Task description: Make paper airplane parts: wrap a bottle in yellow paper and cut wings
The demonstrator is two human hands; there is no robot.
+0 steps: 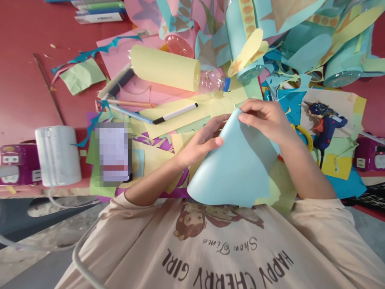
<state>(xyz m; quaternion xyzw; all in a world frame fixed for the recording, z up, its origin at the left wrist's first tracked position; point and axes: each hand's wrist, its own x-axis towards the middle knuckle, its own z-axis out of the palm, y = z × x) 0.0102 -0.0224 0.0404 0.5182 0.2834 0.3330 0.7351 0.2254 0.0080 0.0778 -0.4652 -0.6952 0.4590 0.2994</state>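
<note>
Your L hand (201, 142) & R hand (264, 118) pinch the tip of a smooth blue paper cone (237, 168), fingers narrow; plastic glue gun (326, 124) at 3 o'clock.

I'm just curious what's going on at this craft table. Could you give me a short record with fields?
left hand: grips the blue paper, near its tip
right hand: pinches the tip
blue paper: curled into a cone
beyond the hands: bottle wrapped in yellow paper, marker
to the right: glue gun
surface: red table under paper scraps
</note>
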